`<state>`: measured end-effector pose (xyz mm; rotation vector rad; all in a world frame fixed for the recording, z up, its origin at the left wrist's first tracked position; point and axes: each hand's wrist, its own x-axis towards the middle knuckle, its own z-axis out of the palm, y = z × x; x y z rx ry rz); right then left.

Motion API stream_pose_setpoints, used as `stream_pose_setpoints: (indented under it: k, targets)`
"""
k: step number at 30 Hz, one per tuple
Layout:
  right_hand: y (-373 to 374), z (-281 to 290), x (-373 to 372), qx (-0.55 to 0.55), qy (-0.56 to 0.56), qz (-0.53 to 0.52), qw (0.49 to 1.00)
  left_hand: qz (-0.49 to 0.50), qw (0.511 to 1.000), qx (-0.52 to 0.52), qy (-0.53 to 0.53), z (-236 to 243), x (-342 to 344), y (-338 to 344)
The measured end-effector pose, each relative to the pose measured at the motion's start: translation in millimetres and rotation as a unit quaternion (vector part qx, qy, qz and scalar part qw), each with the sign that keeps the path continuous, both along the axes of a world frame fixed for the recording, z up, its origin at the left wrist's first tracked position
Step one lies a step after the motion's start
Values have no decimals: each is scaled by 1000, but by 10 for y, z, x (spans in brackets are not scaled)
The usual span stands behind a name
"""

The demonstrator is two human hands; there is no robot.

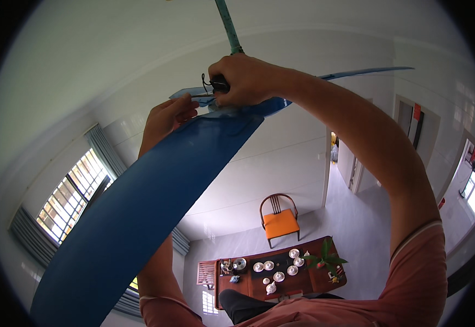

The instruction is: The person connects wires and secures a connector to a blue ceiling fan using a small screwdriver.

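Extending lower-left: long, broad, deep-blue fan blade [139, 191].

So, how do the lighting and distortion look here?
Head view: glare whitens parts of the left window; the ceiling edge bows with fisheye distortion; the corners fall to black; and the nearest blue fan blade looks dim.

Found fan blade [139, 201] reaching to near left, in front of left arm [158, 272]; left hand [171, 114] near its far end, left of right hand [245, 79]. Found below: table [325, 277], with tea ware [268, 265] on top, plant [325, 260] at right end; chair [281, 222] on far side. Noted window [71, 193] at left; doorway [355, 175] right of chair.
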<state>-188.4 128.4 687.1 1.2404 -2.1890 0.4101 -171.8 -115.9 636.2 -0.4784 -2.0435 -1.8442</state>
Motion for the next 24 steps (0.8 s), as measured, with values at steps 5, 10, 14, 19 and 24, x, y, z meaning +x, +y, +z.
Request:
stream_pose_setpoints:
  k: [5, 10, 14, 19, 24]
  targets:
    - [-25, -14, 75, 21, 0, 1, 1000, 3, 999, -32, -5, -86, -158, -90]
    - [-39, -28, 55, 13, -37, -20, 999, 9, 988, -29, 153, -404, -240, -101]
    - [46, -17, 152, 4, -161, -52, 986, 0, 966, 237, -100, -219, -162, 122]
    - [132, 95, 248, -42, -194, -79, 977, 168, 922, -302, 172, -383, -291, -188]
    - [179, 68, 246, -67, -182, -41, 980, 134, 953, -242, 124, -441, -211, -244]
